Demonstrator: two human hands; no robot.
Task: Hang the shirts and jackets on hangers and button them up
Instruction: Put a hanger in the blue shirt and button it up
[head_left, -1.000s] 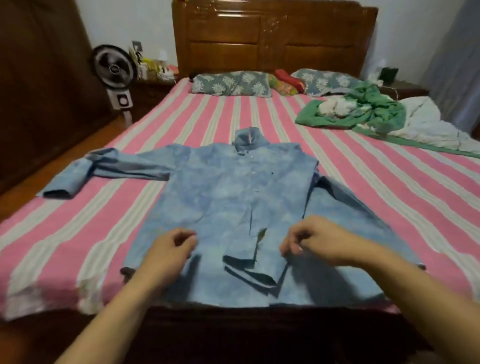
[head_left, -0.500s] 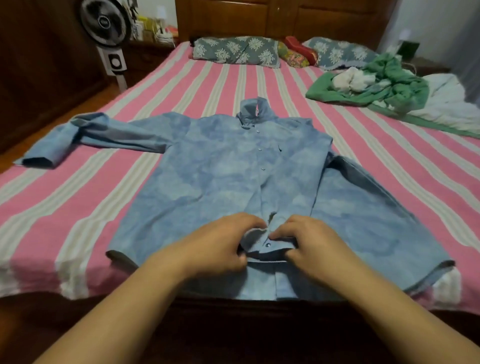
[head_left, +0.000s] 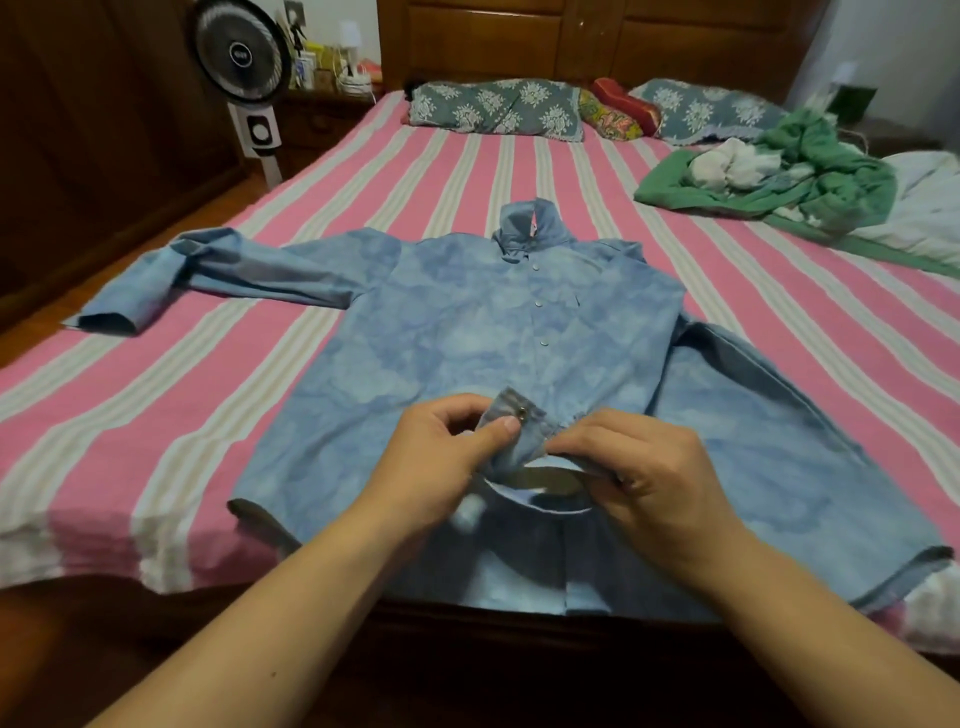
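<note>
A light blue mottled shirt (head_left: 457, 332) lies face up on the pink striped bed (head_left: 156, 405), collar toward the headboard, left sleeve stretched out to the left. Three white buttons along its upper placket look fastened. My left hand (head_left: 441, 457) pinches the lifted left placket edge, where a metal snap (head_left: 521, 413) shows just above my thumb. Beside it my right hand (head_left: 639, 467) pinches the right placket edge. The lower front gapes open between my hands. No hanger is in sight.
A heap of green and white clothes (head_left: 779, 171) lies at the bed's far right. Patterned pillows (head_left: 493, 106) sit against the wooden headboard. A standing fan (head_left: 241, 57) is left of the bed, beside a cluttered nightstand. The wooden footboard runs under my forearms.
My hands went from hovering apart over the lower shirt to meeting at the placket. They have now lifted both placket edges, and the metal snap has come into view.
</note>
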